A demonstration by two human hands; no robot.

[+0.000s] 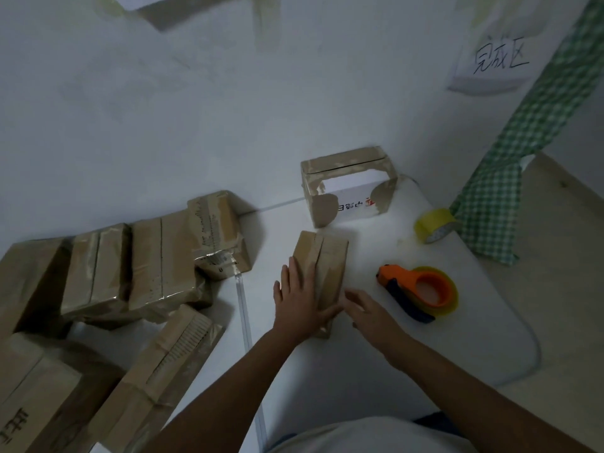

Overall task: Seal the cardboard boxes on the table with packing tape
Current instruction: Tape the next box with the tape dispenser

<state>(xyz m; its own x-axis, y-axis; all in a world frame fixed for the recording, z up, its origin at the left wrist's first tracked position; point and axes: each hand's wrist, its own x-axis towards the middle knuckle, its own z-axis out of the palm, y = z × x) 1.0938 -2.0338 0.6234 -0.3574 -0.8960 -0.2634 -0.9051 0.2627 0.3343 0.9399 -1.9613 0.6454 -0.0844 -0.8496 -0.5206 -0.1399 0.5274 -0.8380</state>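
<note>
**Boxes, tape and hands across the white table**

A small brown cardboard box [322, 273] lies on the white table [474, 338], in front of the person. The left hand [299, 302] rests flat on its left side; the right hand [367, 310] touches its near right corner. Right of it lies an orange tape dispenser with a yellow roll [421, 292]. Behind that, near the green checked cloth [496, 204], stands a loose yellow tape roll [436, 225]. Behind the small box, against the wall, sits a white taped box [348, 188]. A pile of brown taped cardboard boxes [130, 273] lies to the left.
</note>
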